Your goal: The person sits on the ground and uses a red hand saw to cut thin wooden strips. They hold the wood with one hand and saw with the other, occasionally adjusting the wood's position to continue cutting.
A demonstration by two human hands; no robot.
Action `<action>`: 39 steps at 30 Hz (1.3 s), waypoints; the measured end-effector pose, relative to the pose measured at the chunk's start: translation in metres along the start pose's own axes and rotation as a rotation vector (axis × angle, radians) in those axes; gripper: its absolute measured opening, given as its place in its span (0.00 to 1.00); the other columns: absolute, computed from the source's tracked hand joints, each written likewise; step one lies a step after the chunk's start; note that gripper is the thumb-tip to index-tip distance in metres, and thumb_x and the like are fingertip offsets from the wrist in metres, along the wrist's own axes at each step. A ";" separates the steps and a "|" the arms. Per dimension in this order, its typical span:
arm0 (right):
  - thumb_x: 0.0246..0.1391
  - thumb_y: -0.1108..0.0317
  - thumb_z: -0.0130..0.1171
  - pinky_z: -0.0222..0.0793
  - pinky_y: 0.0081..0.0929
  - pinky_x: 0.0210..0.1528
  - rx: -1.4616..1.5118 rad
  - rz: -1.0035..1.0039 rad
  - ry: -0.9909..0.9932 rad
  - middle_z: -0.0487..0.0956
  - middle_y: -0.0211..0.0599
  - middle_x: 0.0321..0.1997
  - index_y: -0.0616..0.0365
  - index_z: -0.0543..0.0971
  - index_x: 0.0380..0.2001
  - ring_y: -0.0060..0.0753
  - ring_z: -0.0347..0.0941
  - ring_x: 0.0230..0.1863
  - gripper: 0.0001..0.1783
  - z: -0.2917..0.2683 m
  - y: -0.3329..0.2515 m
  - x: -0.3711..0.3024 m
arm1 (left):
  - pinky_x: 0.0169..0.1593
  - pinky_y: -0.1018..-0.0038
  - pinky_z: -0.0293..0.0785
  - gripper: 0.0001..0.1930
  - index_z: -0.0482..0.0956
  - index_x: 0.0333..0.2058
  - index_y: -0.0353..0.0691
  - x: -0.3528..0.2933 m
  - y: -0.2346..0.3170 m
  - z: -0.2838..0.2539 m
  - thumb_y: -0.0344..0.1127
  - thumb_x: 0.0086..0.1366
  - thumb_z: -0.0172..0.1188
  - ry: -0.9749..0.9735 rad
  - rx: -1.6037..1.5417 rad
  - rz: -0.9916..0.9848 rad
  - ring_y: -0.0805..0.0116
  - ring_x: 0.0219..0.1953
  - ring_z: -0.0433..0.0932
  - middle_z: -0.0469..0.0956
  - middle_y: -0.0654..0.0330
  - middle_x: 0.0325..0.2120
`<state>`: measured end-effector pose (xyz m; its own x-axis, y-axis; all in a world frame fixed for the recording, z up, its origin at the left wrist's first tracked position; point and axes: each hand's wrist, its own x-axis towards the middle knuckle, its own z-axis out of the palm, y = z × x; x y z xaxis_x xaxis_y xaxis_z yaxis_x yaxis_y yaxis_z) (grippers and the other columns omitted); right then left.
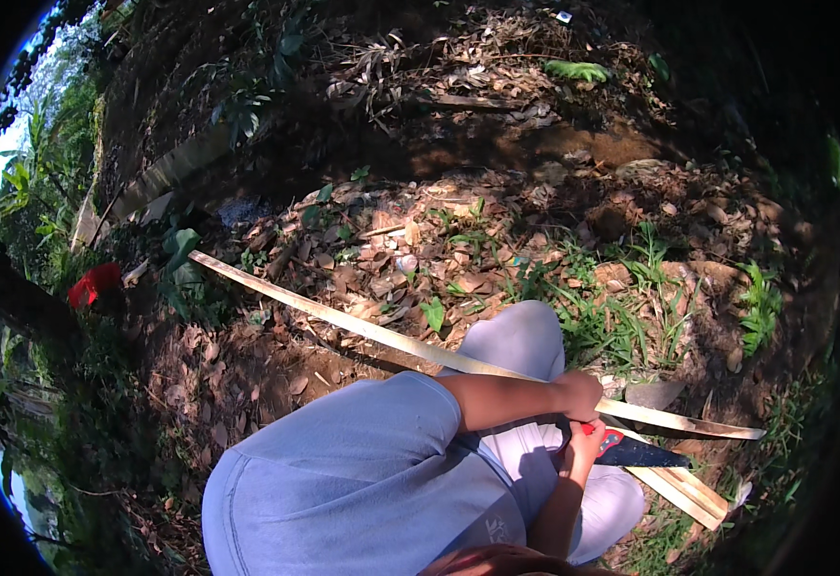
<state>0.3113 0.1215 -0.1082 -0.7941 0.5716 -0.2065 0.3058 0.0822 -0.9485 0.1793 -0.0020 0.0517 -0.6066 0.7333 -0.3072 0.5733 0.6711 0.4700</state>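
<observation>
Across the lap, head view: a long pale bamboo strip (343, 317) lies over the person's knee (525, 336).
Strip axis: runs from about 10 o'clock, near a red object (94, 284), to about 4 o'clock, where its tip (746, 434) ends over the leaf litter (420, 250).
Left hand (578, 394): closed in a fist around the strip, just past the knee.
Right hand (588, 442): fingers wrapped shut on the red handle of a knife (631, 449); its dark blade points toward 3 o'clock, just beneath the strip.
More strips (688, 490): short pale pieces on the ground at 4 o'clock from the hands.
Hard to make out: the right fingertips and the knife's edge, both in shadow; the frame's rim is black.
</observation>
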 end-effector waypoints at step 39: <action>0.61 0.72 0.67 0.81 0.40 0.36 -0.772 -0.693 0.100 0.87 0.43 0.32 0.57 0.80 0.65 0.50 0.85 0.34 0.28 -0.144 -0.115 -0.134 | 0.51 0.49 0.85 0.24 0.86 0.45 0.37 -0.011 0.010 -0.005 0.55 0.69 0.63 0.028 0.188 -0.026 0.42 0.45 0.89 0.89 0.45 0.40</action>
<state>0.4586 0.1531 0.0635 -0.8874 0.2617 0.3794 0.0798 0.8979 -0.4328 0.1888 -0.0045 0.0641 -0.6360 0.7141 -0.2925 0.6487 0.7000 0.2985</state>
